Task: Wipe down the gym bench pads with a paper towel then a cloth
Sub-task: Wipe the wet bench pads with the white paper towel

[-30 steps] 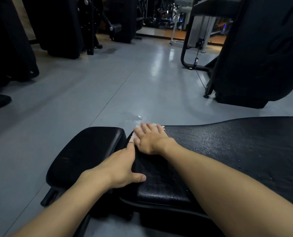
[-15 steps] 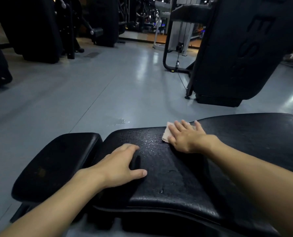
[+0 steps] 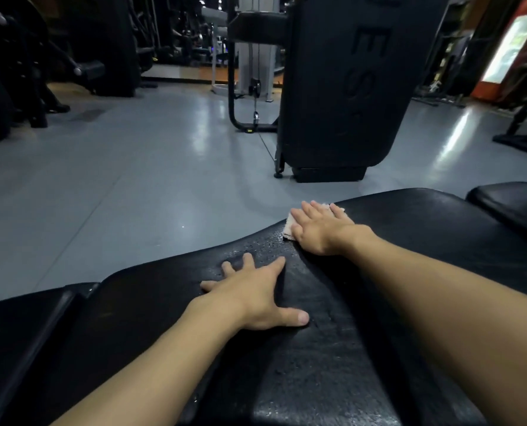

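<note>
Sliding rightward since earlier, the right hand (image 3: 320, 230) presses the paper towel (image 3: 288, 226) flat-fingered; left hand (image 3: 251, 295) splayed.

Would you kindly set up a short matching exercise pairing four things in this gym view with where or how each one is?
Column one:
1. left hand
2. right hand
3. paper towel
4. long bench pad

Column two:
A. dotted with wet droplets
B. pinned under a palm near the pad's far edge
C. spread flat and bare on the pad
D. pressing down on the towel

Pairs: 1-C, 2-D, 3-B, 4-A
</note>
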### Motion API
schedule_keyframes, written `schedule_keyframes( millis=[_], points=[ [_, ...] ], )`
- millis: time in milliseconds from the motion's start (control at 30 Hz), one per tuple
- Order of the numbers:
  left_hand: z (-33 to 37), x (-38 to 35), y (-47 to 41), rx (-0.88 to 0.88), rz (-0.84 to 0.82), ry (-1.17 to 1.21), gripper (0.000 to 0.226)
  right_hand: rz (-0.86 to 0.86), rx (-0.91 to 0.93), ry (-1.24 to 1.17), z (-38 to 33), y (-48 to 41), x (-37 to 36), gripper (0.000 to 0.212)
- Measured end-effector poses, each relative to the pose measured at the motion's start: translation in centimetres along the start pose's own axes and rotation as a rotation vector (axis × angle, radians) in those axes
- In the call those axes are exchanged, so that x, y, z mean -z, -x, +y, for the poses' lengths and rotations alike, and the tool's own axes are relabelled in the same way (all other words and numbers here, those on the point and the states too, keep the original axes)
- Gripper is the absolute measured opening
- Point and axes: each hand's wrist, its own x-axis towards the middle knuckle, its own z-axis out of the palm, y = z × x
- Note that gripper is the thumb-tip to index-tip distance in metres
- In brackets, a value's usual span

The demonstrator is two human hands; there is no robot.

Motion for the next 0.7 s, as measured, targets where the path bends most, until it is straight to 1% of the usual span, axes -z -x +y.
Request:
schedule_keyframes(
  millis=[67, 100, 233, 300, 400, 500, 600, 700],
  points=[
    [1.2, 0.3, -1.0, 0.036, -0.021, -0.068, 0.111, 0.004, -0.054, -0.007, 2.3, -0.1, 0.4, 0.059],
    [1.6, 0.4, -1.3, 0.023, -0.025, -0.103, 0.112, 0.004, -0.078, -0.011, 3.4, 0.0, 0.5, 0.059],
    [2.2, 0.7, -2.4, -0.136, -0.066, -0.145, 0.117, 0.019, -0.146, -0.008, 7.1, 0.2, 0.8, 0.060],
    [2.8, 1.1, -2.4, -0.155, -0.098, -0.194, 0.115, 0.032, -0.178, -0.014, 9.1, 0.5, 1.1, 0.060],
    [3.8, 1.9, -2.6, -0.133, -0.150, -0.249, 0.116, 0.054, -0.249, -0.028, 12.6, 1.2, 1.6, 0.060],
    [4.0, 2.5, -2.9, -0.099, -0.202, -0.241, 0.120, 0.069, -0.324, -0.041, 16.1, 2.3, 1.9, 0.061],
    [4.5, 1.9, -3.3, -0.056, -0.215, -0.191, 0.128, 0.080, -0.407, -0.083, 19.1, 3.6, 2.1, 0.061],
    [4.4, 0.9, -3.2, -0.050, -0.191, -0.177, 0.128, 0.105, -0.423, -0.147, 20.4, 5.0, 2.1, 0.062]
  ],
)
